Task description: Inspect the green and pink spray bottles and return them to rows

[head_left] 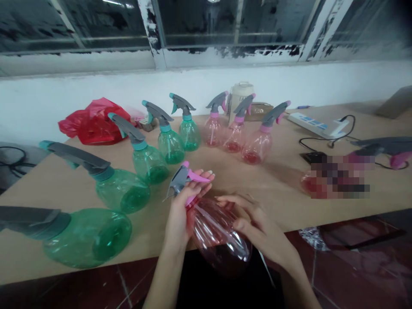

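Hands (189, 193) cradle pink spray bottle (220, 236); canister (240, 91) lettering partly hidden.

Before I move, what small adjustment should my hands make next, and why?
Probably cup the right hand under the held pink bottle: it is tilted, with its base beyond the front edge of the table, while the left hand supports the neck.

Nearest green bottle (90, 238) w/ its gray spray head (28, 219) runs off the L edge, so the nozzle end is out of view. On the R, a pixelated patch (341, 178) covers pt of another pink bottle (307, 182), & a cardboard box (397, 103) is cut by the R edge. Writing on the white container (242, 96) behind the pink bottles is partly blocked & too small to read.
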Demonstrator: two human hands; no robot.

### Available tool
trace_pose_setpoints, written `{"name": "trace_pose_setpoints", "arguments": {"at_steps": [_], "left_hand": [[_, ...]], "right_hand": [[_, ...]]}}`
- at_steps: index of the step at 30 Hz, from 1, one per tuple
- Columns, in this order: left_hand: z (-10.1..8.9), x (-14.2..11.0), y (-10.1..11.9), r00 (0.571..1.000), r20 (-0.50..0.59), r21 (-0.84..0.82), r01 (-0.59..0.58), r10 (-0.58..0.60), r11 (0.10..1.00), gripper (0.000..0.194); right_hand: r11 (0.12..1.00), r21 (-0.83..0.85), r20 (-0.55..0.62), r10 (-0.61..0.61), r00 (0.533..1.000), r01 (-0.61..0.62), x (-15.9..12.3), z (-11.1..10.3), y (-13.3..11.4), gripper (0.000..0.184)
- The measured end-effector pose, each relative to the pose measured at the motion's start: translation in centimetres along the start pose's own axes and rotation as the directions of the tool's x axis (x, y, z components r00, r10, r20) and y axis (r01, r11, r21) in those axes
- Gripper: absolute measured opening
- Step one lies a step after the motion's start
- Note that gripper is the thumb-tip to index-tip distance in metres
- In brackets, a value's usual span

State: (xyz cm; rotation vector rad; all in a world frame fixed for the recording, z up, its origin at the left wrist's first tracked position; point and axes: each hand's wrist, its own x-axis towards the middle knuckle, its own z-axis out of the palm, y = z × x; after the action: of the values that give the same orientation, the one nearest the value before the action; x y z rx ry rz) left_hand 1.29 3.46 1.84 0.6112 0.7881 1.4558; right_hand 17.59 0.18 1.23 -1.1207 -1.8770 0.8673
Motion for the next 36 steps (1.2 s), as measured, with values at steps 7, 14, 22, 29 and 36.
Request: {"name": "trace_pose_setpoints", "arguments": {"at_steps": [7,14,22,29,36], "left_hand": [[-2.3,-2.0,-2.1,0.986,-0.065,-0.138,0.145,-0.155,0.98,0.046],[-2.4,-2.0,-3.0,0.958,-0.012,-0.132,0.282,-0.286,0.95,0.031],[-1.0,-2.1,-2.0,0.97,-0.075,-0.099,0.225,-0.233,0.969,0.039],[-1.7,-1.9,-2.6,0.956,-0.042,-0.137,0.283,-0.292,0.949,0.046],[-2.6,-1.2,-3.2,0.949,-0.027,-0.075,0.313,-0.315,0.947,0.04]], "right_hand": [[0.986,0.088,-0.273,0.163,0.948,-0.144,-0.3,1.4,4.6,0.029],[0.987,0.085,-0.326,0.155,0.933,-0.135,-0.4,1.4,4.8,0.029],[0.887,-0.455,-0.293,-0.065,0.954,-0.079,0.0,2.6,5.9,0.044],[0.82,-0.571,-0.193,-0.088,0.977,-0.039,0.0,2.8,6.2,0.048],[0.827,-0.558,-0.202,-0.065,0.977,-0.06,0.1,2.7,5.9,0.05]]}}
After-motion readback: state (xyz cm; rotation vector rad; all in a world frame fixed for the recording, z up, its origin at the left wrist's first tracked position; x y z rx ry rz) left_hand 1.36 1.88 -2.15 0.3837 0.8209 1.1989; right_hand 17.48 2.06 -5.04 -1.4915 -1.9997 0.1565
